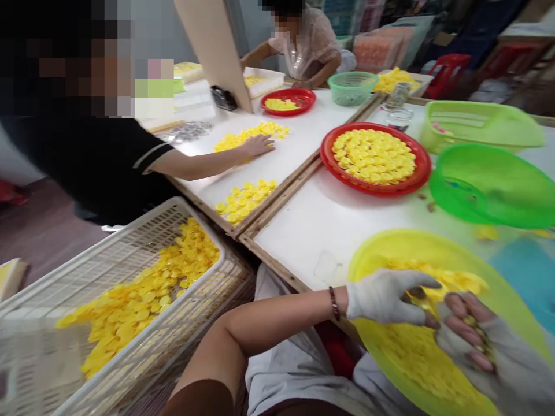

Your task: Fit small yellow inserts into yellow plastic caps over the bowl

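Yellow pieces [422, 352]: small, glossy, heaped in yellow basin [403, 240]
Left hand [381, 297]: thumb and forefinger parted
Right hand [514, 352]: fingers curled around small dull-gold pieces [485, 343]

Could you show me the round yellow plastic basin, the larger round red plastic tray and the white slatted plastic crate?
Round yellow plastic basin [411, 242]: head view, its far inner wall.
Larger round red plastic tray [423, 164]: head view, its right rim.
White slatted plastic crate [130, 248]: head view, its far wall.
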`<state>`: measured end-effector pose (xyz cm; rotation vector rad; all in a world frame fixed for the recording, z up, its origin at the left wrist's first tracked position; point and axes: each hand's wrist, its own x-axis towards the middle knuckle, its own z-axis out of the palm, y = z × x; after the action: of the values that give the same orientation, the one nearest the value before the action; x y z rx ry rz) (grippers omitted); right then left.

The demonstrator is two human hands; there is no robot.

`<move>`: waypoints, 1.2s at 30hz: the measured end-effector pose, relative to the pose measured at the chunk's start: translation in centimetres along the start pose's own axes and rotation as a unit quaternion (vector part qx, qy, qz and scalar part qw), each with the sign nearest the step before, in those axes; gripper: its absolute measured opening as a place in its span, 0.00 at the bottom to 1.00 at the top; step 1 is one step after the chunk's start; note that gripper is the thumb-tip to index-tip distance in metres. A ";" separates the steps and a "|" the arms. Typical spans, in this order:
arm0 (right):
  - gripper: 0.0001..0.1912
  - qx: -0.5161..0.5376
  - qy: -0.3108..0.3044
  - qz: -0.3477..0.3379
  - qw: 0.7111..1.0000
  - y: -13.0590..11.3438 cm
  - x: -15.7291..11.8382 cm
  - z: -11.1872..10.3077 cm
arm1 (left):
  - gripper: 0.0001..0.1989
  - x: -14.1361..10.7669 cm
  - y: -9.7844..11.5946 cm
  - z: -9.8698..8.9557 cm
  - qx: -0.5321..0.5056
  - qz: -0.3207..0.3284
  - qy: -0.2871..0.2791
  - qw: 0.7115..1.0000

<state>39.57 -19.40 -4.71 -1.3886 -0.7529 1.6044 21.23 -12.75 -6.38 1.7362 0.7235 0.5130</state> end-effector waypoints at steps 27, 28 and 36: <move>0.20 0.153 0.039 -0.238 0.958 -3.1 1.1 1.1 | 0.13 0.6 0.3 0.2 0.117 0.117 0.065 0.984; 0.20 0.125 0.046 -0.232 0.964 -2.8 0.7 0.6 | 0.13 0.5 0.4 0.2 0.129 0.132 0.086 0.979; 0.13 -0.250 0.040 -0.200 0.947 -0.4 -0.4 -0.8 | 0.15 0.3 0.2 1.1 0.257 0.206 0.156 0.931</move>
<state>40.42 -19.64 -4.28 -1.5105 -1.3613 1.0706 22.19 -13.34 -6.52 2.3519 0.7597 0.9695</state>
